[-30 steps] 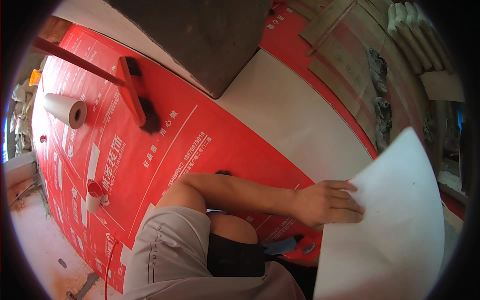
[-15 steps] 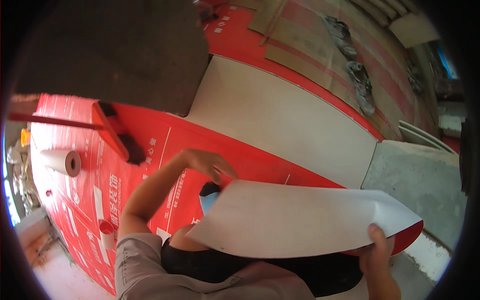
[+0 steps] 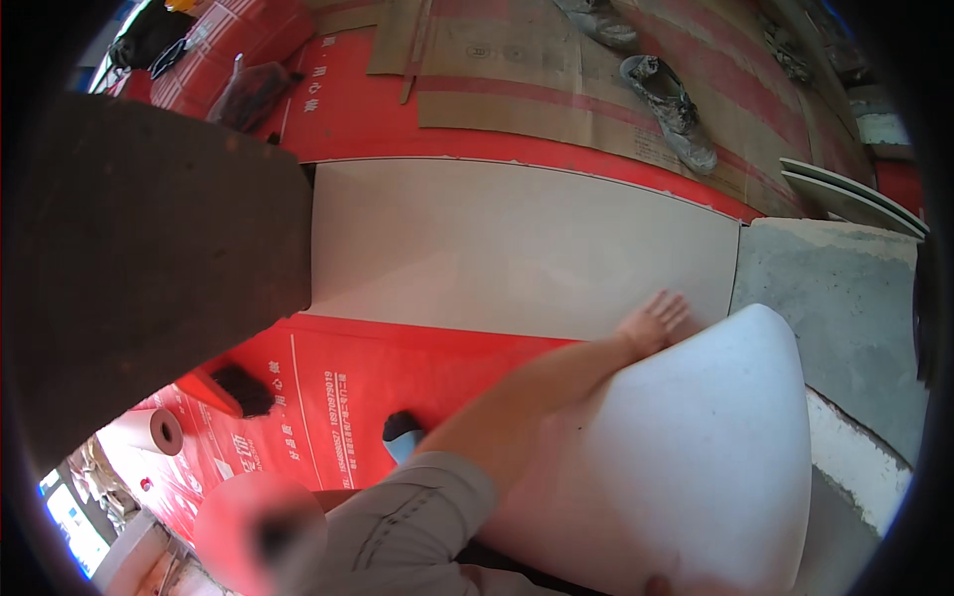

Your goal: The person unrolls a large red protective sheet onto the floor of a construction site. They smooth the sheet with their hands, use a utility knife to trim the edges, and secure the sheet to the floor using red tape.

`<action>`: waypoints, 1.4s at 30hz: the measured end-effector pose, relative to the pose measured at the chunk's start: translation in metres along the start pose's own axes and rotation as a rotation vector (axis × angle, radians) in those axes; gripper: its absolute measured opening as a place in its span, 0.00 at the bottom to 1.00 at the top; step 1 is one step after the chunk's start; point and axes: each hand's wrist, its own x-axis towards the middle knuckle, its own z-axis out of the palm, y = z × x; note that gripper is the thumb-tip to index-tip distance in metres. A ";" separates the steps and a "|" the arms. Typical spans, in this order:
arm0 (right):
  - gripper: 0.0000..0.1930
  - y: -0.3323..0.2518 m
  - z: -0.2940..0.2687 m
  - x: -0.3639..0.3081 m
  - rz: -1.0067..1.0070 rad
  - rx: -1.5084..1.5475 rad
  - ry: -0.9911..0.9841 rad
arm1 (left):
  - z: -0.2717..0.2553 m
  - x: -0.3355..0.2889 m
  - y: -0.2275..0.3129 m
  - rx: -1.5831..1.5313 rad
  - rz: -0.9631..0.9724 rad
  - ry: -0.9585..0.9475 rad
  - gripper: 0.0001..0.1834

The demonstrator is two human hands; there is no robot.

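Note:
A large white sheet (image 3: pixel 706 437), bowed into a curve, fills the lower right in front of me. My left arm reaches across to the right. My left hand (image 3: pixel 653 323) lies over the near right part of the beige slab (image 3: pixel 497 238), beside the sheet's upper edge, with its fingers spread. Whether it presses on the slab I cannot tell. At the bottom edge a fingertip of my right hand (image 3: pixel 658 586) shows on the sheet; the rest of that hand is hidden. A blurred pinkish roll shape (image 3: pixel 253 526) is close by my left sleeve.
Red printed floor covering (image 3: pixel 437 358) runs below the slab. A dark block (image 3: pixel 159 258) stands left, near a red broom (image 3: pixel 234 389) and a white roll (image 3: pixel 149 431). Grey concrete (image 3: pixel 830 298) borders the slab's right end. Covered shoes (image 3: pixel 671 109) lie on cardboard (image 3: pixel 537 99) beyond.
My left hand has swung from the sheet's left end to over the slab at right. The sheet has turned and curled toward the right, and the view has shifted.

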 end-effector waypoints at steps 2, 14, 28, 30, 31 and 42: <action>0.39 0.001 0.016 0.013 0.024 -0.027 -0.008 | 0.014 0.013 0.000 0.097 -0.012 -0.038 0.41; 0.38 0.024 0.035 0.069 0.064 -0.001 0.022 | -0.167 -0.200 -0.206 0.146 -0.594 0.167 0.49; 0.38 0.039 0.027 0.104 -0.007 0.062 0.005 | 0.004 0.108 0.009 0.124 0.248 -0.062 0.32; 0.38 0.042 0.025 0.109 0.011 0.051 0.016 | 0.050 0.144 0.026 0.173 0.278 -0.056 0.34; 0.38 0.041 0.022 0.115 0.009 0.053 0.013 | 0.046 0.146 0.027 0.166 0.222 -0.082 0.36; 0.37 0.036 0.033 0.146 0.003 0.014 -0.011 | -0.112 0.007 -0.159 0.236 -0.158 0.176 0.49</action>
